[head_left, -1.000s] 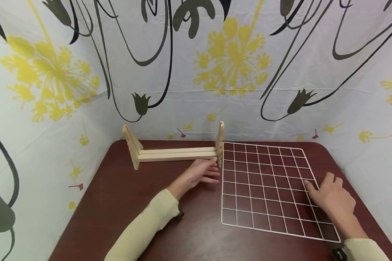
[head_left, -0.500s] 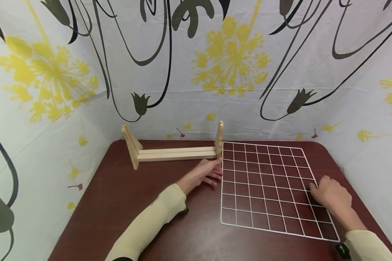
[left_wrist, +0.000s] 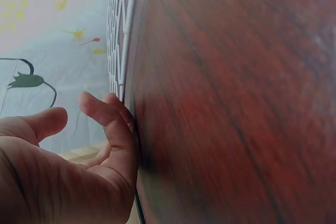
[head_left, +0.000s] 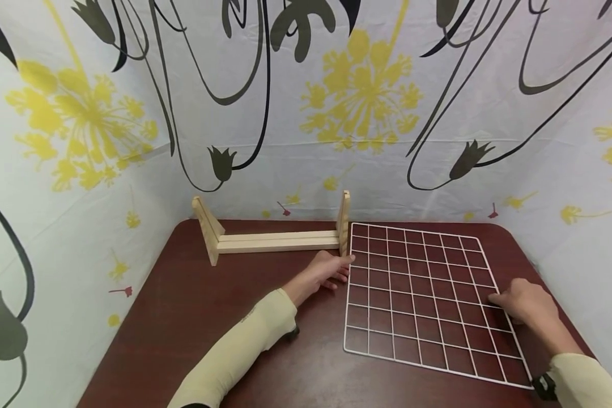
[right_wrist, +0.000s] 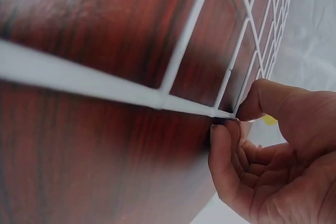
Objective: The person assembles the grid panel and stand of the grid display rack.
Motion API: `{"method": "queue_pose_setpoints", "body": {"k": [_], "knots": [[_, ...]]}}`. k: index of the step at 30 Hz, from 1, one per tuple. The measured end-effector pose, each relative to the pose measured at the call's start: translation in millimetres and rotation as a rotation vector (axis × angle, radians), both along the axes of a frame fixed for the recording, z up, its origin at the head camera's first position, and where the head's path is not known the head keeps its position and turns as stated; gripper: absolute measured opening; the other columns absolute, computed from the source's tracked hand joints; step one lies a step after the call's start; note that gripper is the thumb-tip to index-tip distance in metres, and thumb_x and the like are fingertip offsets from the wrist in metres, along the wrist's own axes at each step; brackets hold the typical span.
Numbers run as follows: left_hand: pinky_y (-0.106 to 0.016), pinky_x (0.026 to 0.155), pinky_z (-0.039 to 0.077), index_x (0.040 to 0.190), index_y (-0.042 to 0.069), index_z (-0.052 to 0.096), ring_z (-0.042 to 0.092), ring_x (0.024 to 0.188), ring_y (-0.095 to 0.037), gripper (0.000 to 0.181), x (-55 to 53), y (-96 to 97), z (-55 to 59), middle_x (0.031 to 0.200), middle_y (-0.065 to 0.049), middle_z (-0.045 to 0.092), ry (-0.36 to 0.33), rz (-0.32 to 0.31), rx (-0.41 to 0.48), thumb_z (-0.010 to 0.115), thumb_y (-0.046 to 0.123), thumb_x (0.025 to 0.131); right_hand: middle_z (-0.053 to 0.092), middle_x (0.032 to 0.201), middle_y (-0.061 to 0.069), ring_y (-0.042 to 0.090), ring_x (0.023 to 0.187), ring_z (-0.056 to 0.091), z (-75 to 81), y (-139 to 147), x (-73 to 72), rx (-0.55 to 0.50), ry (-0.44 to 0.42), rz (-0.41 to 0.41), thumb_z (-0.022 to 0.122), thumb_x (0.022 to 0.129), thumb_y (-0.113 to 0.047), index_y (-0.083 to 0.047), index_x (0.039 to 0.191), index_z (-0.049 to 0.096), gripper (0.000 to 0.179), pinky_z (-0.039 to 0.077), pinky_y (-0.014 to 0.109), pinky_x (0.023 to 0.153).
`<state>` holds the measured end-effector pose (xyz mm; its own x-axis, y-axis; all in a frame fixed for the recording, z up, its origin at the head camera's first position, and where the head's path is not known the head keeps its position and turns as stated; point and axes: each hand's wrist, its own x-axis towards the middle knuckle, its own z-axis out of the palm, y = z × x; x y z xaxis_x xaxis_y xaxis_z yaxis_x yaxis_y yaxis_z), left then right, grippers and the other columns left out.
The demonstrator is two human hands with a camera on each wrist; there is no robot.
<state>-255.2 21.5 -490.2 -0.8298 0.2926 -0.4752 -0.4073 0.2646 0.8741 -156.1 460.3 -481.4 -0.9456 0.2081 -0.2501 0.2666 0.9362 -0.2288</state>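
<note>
A white wire grid panel [head_left: 413,300] lies on the right half of the dark red-brown table. My right hand [head_left: 529,309] pinches its right edge; in the right wrist view the thumb [right_wrist: 257,98] is on top and curled fingers [right_wrist: 223,153] are below the outer wire. By the panel's left edge is my left hand [head_left: 322,271], thumb stretched toward the wire. The left wrist view shows that thumb [left_wrist: 50,121] apart from loosely bent fingers [left_wrist: 110,124], with nothing between them. Behind it stands a pale wooden frame [head_left: 277,242] with two upright end pieces.
The table [head_left: 234,306] meets a patterned cloth backdrop [head_left: 285,158] at the back and sides. The frame's right end piece [head_left: 343,224] stands close beside the panel's far left corner.
The panel has turned slightly, its near right corner moving toward me. My right hand has shifted nearer and now pinches the edge. My left hand has moved slightly right along the table.
</note>
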Motion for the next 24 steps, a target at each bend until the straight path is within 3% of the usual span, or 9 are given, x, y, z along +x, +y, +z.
{"method": "queue_pose_setpoints", "body": {"k": [6,11,14,18,21,24], "knots": [[-0.022,0.043,0.045,0.093,0.004,0.073,0.068,0.066,-0.014,0.04,6.0,6.4,-2.4,0.09,-0.013,0.075,0.103,0.046,-0.068,0.068,0.043,0.086,0.052,0.056,0.002,0.02,0.056,0.049,0.3,3,4.4,-0.006,0.006,0.002,0.061,0.086,-0.051,-0.018,0.054,0.048,0.047,0.035,0.033,0.048],[-0.028,0.047,0.052,0.092,0.003,0.072,0.07,0.072,-0.02,0.037,10.3,10.1,-4.2,0.088,-0.012,0.073,0.218,0.056,-0.088,0.065,0.039,0.09,0.05,0.045,-0.005,0.016,0.046,0.051,-0.4,4,10.3,-0.057,0.053,0.02,0.058,0.089,-0.046,-0.019,0.051,0.046,0.049,0.035,0.029,0.047],[-0.031,0.052,0.056,0.097,0.001,0.07,0.069,0.072,-0.02,0.032,11.6,10.9,-4.0,0.093,-0.016,0.072,0.226,0.064,-0.002,0.065,0.032,0.091,0.053,0.048,-0.004,0.014,0.046,0.054,0.3,7,15.5,-0.106,0.092,0.03,0.057,0.092,-0.043,-0.016,0.058,0.049,0.045,0.038,0.028,0.047],[-0.031,0.054,0.058,0.103,-0.005,0.067,0.067,0.07,-0.018,0.03,13.7,10.0,1.1,0.103,-0.025,0.07,0.224,0.095,0.174,0.064,0.023,0.092,0.061,0.06,0.0,0.01,0.049,0.056,3.7,10,24.6,-0.197,0.176,0.033,0.059,0.093,-0.036,-0.006,0.081,0.054,0.033,0.044,0.026,0.048],[-0.034,0.058,0.059,0.106,-0.006,0.066,0.067,0.072,-0.018,0.032,15.5,6.8,13.4,0.108,-0.029,0.067,0.224,0.106,0.262,0.064,0.022,0.092,0.064,0.066,-0.001,0.004,0.051,0.053,11.8,11,30.6,-0.23,0.252,0.05,0.06,0.093,-0.031,-0.003,0.093,0.056,0.029,0.042,0.024,0.05],[-0.038,0.066,0.06,0.108,-0.007,0.065,0.069,0.081,-0.026,0.033,16.3,4.1,27.6,0.106,-0.027,0.068,0.215,0.094,0.316,0.064,0.022,0.093,0.064,0.064,-0.006,0.001,0.052,0.051,22.9,11,35.6,-0.232,0.313,0.049,0.061,0.093,-0.03,-0.006,0.094,0.058,0.024,0.036,0.024,0.052]]}}
